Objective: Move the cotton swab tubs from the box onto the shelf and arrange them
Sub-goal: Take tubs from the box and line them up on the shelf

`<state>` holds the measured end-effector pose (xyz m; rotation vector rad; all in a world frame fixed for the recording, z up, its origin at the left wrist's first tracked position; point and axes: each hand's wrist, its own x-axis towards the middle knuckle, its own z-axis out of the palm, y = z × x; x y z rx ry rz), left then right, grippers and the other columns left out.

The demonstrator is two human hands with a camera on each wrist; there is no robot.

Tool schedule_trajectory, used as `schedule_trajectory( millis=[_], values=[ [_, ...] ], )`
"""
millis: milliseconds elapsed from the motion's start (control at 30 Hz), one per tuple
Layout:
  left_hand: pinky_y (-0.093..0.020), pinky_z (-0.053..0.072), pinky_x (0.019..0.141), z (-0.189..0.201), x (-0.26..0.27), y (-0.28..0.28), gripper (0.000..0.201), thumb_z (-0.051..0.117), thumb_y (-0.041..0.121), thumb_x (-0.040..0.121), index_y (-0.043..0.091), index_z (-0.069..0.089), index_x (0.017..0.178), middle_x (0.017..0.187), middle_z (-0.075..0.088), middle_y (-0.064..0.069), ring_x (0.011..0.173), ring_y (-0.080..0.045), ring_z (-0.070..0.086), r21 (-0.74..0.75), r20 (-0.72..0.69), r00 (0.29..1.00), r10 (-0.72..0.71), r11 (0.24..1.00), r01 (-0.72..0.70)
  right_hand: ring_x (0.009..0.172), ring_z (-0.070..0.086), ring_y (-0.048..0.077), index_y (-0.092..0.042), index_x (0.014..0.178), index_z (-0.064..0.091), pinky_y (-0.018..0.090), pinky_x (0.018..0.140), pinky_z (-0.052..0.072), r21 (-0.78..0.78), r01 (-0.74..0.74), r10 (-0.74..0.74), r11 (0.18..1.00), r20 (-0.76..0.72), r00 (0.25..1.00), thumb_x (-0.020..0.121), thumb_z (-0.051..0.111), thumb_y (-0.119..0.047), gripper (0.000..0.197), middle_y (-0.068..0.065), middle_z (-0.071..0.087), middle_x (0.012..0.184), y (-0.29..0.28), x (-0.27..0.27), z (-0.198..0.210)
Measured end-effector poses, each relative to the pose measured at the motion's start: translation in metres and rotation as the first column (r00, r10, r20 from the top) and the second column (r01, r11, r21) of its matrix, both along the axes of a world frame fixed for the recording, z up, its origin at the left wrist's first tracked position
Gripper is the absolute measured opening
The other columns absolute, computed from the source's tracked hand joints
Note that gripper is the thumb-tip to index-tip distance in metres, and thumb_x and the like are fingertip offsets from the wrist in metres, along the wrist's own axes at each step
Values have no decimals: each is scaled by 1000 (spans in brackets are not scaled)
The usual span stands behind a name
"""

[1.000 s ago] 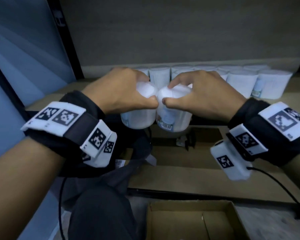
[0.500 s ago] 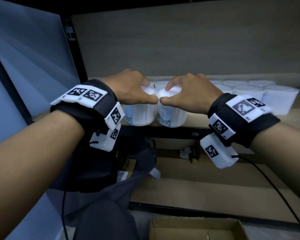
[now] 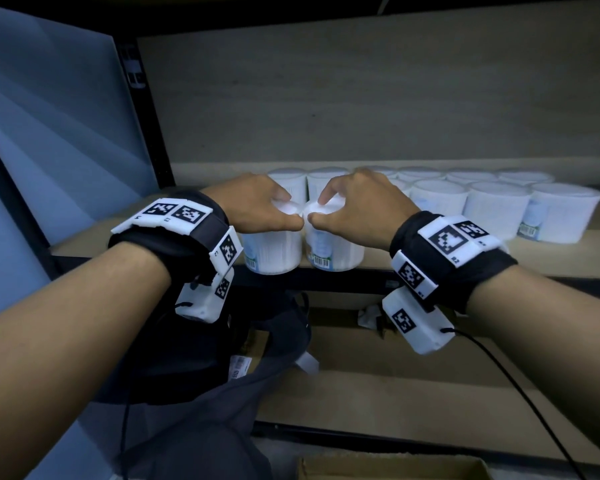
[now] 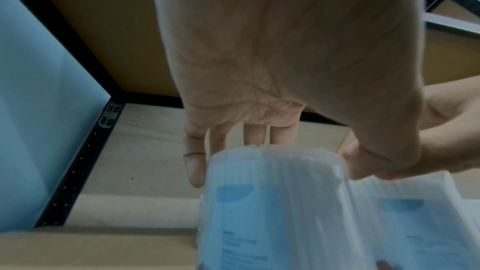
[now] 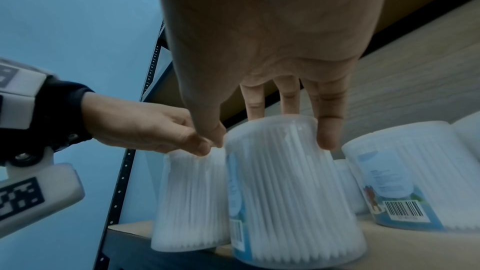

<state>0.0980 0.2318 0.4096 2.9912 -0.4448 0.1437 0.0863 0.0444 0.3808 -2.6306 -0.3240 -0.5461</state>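
Two white cotton swab tubs stand side by side, touching, at the front edge of the wooden shelf (image 3: 465, 263). My left hand (image 3: 274, 211) grips the left tub (image 3: 272, 251) from above by its lid, thumb in front and fingers behind. My right hand (image 3: 329, 209) grips the right tub (image 3: 336, 251) the same way, and the two thumbs almost meet. In the left wrist view my left hand (image 4: 280, 161) holds the tub (image 4: 272, 213) by its lid. The right wrist view shows my right hand (image 5: 270, 130) on its slightly tilted tub (image 5: 293, 192), with the left tub (image 5: 189, 202) beside it.
Several more tubs (image 3: 496, 213) fill two rows along the shelf's back and right. A black upright post (image 3: 146, 116) bounds the shelf on the left. Below lie a lower shelf board (image 3: 395, 379), a dark bag (image 3: 222, 358) and the open cardboard box (image 3: 388, 467).
Both hands have carried their tubs up and forward from in front of the shelf edge onto the shelf's front edge. The grips are unchanged.
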Motion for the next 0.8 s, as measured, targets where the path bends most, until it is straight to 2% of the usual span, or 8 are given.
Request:
schedule_trajectory(
  millis=[100, 233, 400, 500, 600, 733, 800],
  values=[
    [-28, 43, 91, -2, 5, 2, 52, 58, 62, 80, 33, 63, 123, 133, 59, 9, 118, -14, 54, -30, -15, 1000, -2, 1000, 1, 104, 56, 14, -34, 99, 68, 25, 75, 40, -5, 0, 0, 1000, -7, 1000, 76, 63, -56, 32, -3, 54, 116, 0, 5, -3],
    [-30, 42, 101, -3, 7, 3, 57, 57, 62, 81, 35, 60, 131, 140, 54, 11, 126, -13, 50, -49, -17, 1000, -6, 999, 5, 110, 56, 15, -35, 101, 66, 26, 81, 42, -27, -8, 8, 1000, -12, 1000, 80, 60, -58, 33, -2, 55, 118, -1, 7, -6],
    [-30, 39, 108, -2, 9, 8, 67, 61, 68, 76, 35, 56, 135, 143, 50, 11, 131, -12, 47, -52, 27, 1000, -14, 999, 16, 110, 53, 16, -36, 110, 65, 30, 79, 45, -113, -7, 4, 994, -26, 1000, 75, 64, -63, 45, -4, 55, 119, -3, 0, 1],
    [-34, 42, 105, 3, 3, 9, 67, 72, 63, 71, 35, 57, 131, 132, 53, 10, 122, -14, 50, 11, 36, 998, -54, 998, 54, 112, 52, 20, -38, 109, 64, 34, 85, 49, -139, -15, 19, 990, 26, 999, 75, 70, -45, 36, -4, 56, 115, -2, -7, 3],
    [-33, 43, 101, 6, -1, 9, 58, 77, 48, 75, 35, 58, 129, 124, 55, 12, 116, -13, 52, 102, 21, 997, -68, 993, 65, 110, 53, 18, -38, 105, 65, 28, 78, 45, -149, -9, 16, 989, 42, 999, 78, 68, -21, 31, -5, 60, 112, -4, -9, 0],
    [-24, 41, 91, 6, 0, 9, 56, 79, 37, 80, 32, 59, 131, 128, 58, 11, 113, -12, 54, 88, 38, 997, -69, 994, 65, 102, 58, 16, -38, 100, 69, 26, 73, 44, -138, 6, 5, 990, 83, 997, 79, 70, -15, 32, -8, 64, 106, -3, -8, -2],
    [-24, 43, 93, 8, 1, 8, 56, 79, 36, 80, 31, 60, 132, 129, 59, 11, 113, -12, 55, 83, 30, 997, -75, 994, 72, 99, 60, 18, -37, 98, 70, 26, 73, 46, -136, 3, 8, 991, 86, 996, 79, 71, -13, 31, -7, 66, 104, -1, -7, -1]
  ],
)
